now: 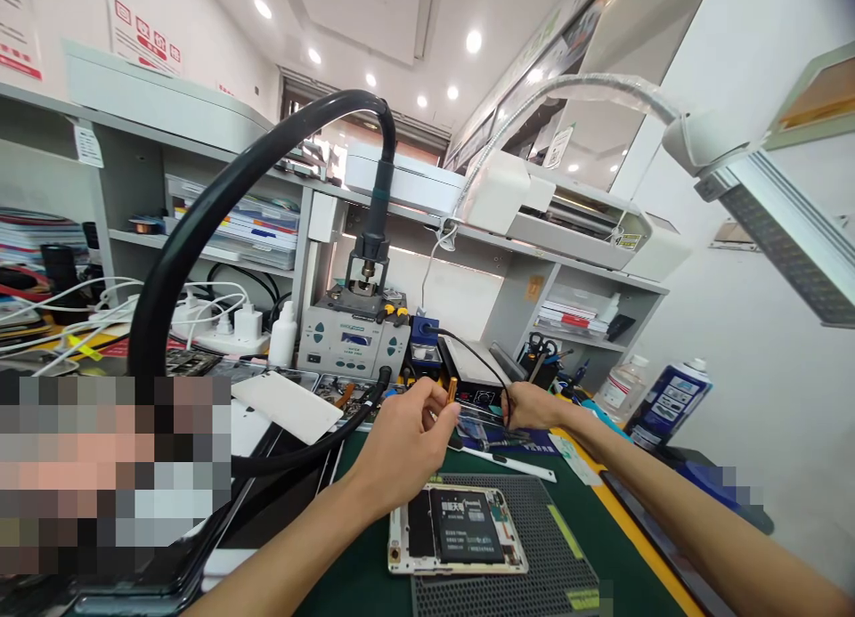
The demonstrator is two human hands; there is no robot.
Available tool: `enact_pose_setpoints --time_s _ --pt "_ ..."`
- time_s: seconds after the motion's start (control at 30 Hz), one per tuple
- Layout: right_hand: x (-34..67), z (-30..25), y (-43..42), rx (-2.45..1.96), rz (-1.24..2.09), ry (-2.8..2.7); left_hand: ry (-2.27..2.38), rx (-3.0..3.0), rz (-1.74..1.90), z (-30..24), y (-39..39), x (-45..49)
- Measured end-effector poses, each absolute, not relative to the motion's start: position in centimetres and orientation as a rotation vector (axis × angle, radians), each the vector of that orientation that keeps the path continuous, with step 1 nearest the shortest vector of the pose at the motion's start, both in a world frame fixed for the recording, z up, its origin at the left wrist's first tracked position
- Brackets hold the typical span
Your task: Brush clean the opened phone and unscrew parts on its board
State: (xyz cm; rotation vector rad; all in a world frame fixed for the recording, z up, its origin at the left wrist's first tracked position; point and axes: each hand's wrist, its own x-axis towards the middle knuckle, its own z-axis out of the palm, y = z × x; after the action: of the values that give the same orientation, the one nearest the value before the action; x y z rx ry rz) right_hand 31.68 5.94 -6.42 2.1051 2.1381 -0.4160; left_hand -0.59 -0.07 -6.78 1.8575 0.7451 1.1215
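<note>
Between the thumb and fingers of my left hand (411, 439) stands a short copper-coloured rod (452, 391); its lower part is hidden by the fingers. Below that hand lies an opened phone (418, 568), its black battery (468, 525) facing up, on a grey perforated mat (554, 546). My right hand (531, 407) reaches to the back of the bench, beside a thin black cable (491, 368) and a clear tray of small tools (494, 437). Its fingers are closed and point down; what they hold, if anything, I cannot make out. A white slim tool (514, 466) lies between the hands.
A thick black hose (180, 216) arches from the left to the grey hot-air station (354, 339). At right stand a blue spray can (671, 403) and a clear bottle (621, 385). A lamp (788, 225) hangs upper right. Phone parts and a white panel (287, 406) lie left.
</note>
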Motion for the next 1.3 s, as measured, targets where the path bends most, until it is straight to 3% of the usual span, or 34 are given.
enact_pose_setpoints --time_s 0.47,0.87,1.13,1.3 --pt "31.1 -2.2 2.4 2.357 -0.569 2.219 0.731 1.858 1.130 -6.8 -0.2 -0.6" --pt "29.6 3.6 -4.8 2.668 -0.347 2.358 0.741 1.876 1.103 -6.7 -0.8 -0.3" --pt "27.1 1.6 -7.4 2.339 -0.802 2.553 0.750 1.896 1.071 -6.8 -1.7 0.2" --pt "26.3 -0.5 -6.3 2.207 -0.893 2.610 0.789 1.874 1.073 -7.0 -1.9 0.6"
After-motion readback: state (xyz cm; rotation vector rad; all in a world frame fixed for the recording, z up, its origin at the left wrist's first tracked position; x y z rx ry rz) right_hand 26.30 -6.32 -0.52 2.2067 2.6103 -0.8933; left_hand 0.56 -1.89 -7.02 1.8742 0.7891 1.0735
